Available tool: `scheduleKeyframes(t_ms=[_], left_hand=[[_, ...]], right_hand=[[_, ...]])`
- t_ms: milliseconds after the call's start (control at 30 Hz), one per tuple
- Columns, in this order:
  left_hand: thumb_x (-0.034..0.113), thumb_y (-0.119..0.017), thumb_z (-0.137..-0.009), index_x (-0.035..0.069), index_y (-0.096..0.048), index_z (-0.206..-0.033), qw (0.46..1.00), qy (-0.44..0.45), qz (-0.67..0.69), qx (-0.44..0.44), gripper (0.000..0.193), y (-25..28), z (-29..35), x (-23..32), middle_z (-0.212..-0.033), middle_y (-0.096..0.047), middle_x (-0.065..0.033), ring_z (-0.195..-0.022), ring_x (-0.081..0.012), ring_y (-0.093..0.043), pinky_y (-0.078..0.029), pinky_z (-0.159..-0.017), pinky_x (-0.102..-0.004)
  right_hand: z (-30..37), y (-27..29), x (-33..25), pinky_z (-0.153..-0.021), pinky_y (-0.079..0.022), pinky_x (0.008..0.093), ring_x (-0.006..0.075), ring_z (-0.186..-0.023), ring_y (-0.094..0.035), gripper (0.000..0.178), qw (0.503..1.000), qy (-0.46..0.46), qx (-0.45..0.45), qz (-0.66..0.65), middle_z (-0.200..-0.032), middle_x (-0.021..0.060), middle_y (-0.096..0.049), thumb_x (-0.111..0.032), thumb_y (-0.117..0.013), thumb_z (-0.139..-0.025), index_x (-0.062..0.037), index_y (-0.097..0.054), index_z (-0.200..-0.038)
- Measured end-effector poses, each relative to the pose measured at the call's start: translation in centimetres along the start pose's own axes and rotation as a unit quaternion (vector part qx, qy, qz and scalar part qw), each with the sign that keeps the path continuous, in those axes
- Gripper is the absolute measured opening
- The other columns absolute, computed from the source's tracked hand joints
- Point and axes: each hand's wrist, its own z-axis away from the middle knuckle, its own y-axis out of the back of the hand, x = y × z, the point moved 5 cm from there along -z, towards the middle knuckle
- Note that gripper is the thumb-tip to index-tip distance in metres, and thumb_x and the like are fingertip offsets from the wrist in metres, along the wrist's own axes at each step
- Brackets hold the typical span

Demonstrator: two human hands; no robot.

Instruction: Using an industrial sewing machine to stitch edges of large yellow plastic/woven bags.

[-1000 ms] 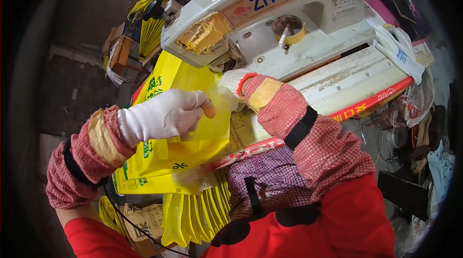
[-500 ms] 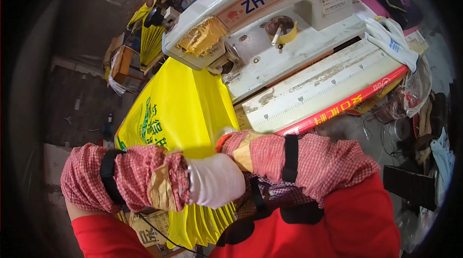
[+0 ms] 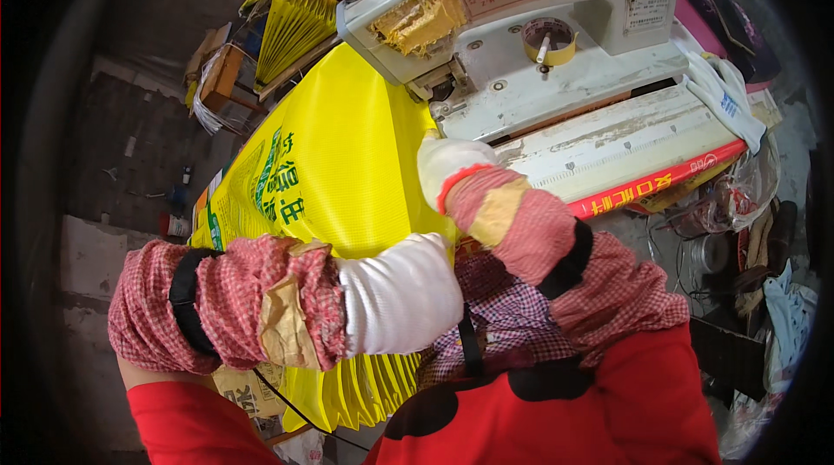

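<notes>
A large yellow woven bag lies under the head of a white industrial sewing machine. My right hand, in a white glove, is at the bag's right edge just below the machine head, its fingers closed on that edge. My left hand, gloved in white too, is closed over the near part of the same bag, with its fingertips mostly hidden. Folded yellow bags hang in a pleated stack below my left forearm.
A roll of tape with a white stick in it rests on the machine bed. Beside the ruler-marked ledge lie white gloves. At the far left are more yellow bags and a wooden block.
My right hand has moved forward from beside my left hand to the bag's edge near the machine head. The view has shifted, placing the machine farther right. My left hand stays low.
</notes>
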Motion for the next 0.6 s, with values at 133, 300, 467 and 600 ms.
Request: scheduleKeyframes(t_ms=[133, 300, 467, 600], left_hand=[[0.015, -0.058, -0.065, 0.007, -0.06, -0.056, 0.989, 0.116, -0.074, 0.047, 0.013, 0.0, -0.4, 0.2, -0.055, -0.055, -0.0124, -0.051, -0.026, -0.056, -0.043, -0.044, -0.0366], [0.018, -0.061, -0.067, 0.013, -0.064, -0.064, 0.977, 0.096, -0.121, -0.144, 0.007, 1.2, -0.6, -3.4, -0.061, -0.059, -0.0057, -0.055, -0.022, -0.057, -0.043, -0.052, -0.0332], [0.019, -0.061, -0.07, 0.016, -0.067, -0.073, 0.906, 0.143, -0.208, -0.34, 0.008, 3.4, 1.6, -5.4, -0.066, -0.061, 0.0003, -0.061, -0.0179, -0.057, -0.039, -0.059, -0.0301], [0.019, -0.059, -0.073, 0.015, -0.068, -0.074, 0.919, 0.097, -0.275, -0.265, 0.01, 0.3, 5.9, -2.7, -0.067, -0.062, 0.0007, -0.071, -0.0183, -0.058, -0.039, -0.067, -0.0336]], right_hand=[[-1.2, -1.9, -1.6, -0.074, -0.05, 0.0392, 0.0313, -0.087, -0.062, 0.039, 0.993, 0.003, -0.041, 0.111, -0.091, 0.0122, -0.065, -0.034, -0.056, -0.079, -0.0042, -0.061, -0.104], [-2.5, -1.2, 3.0, -0.08, -0.049, 0.0382, 0.0294, -0.088, -0.062, 0.04, 0.981, 0.003, -0.188, 0.055, -0.098, 0.0091, -0.065, -0.035, -0.057, -0.079, -0.0105, -0.059, -0.112], [-5.2, -3.1, 3.6, -0.077, -0.049, 0.0399, 0.0307, -0.085, -0.062, 0.037, 0.953, 0.02, -0.264, -0.147, -0.095, 0.0116, -0.064, -0.034, -0.055, -0.081, -0.0086, -0.059, -0.108], [-5.8, -5.1, 1.6, -0.075, -0.049, 0.0412, 0.0318, -0.083, -0.062, 0.035, 0.897, 0.032, -0.313, -0.311, -0.093, 0.0136, -0.064, -0.034, -0.053, -0.082, -0.0071, -0.058, -0.104]])
